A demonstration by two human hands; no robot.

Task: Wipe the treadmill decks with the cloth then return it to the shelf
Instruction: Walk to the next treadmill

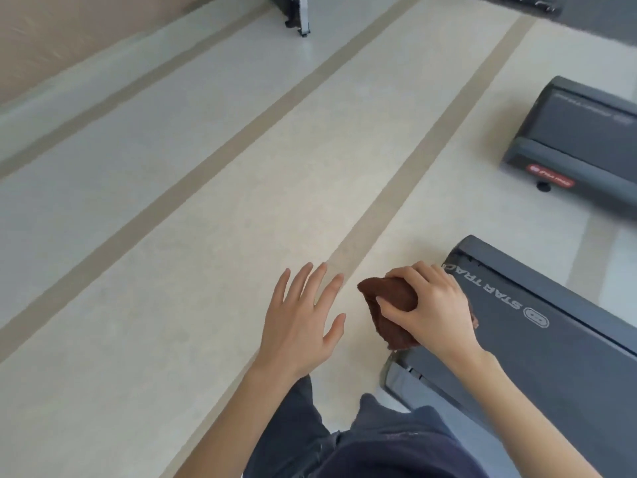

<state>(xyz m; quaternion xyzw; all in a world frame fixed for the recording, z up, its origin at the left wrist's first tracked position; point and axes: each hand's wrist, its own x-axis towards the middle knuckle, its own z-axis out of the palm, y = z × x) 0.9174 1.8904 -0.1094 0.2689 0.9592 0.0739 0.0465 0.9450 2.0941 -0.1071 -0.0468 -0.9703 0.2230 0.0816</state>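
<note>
Right hand (pixel 435 305): closed around brown cloth (pixel 389 307), at treadmill deck (pixel 537 326) end
Left hand (pixel 303 322): fingers spread, holding nothing, above floor (pixel 172 219)

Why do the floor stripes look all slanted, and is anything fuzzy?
Head view: the wide lens and tilted head slant the floor stripes; the far treadmill and its red label are blurry; the right hand, brown cloth and near treadmill lettering look fairly sharp; light is soft, without glare.

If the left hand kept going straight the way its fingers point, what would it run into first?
Nothing close, as far as this view shows. The open left hand points up and slightly right over bare floor, along the tan stripe. The cloth and nearer treadmill lie off to its right. Depth is unclear.
</note>
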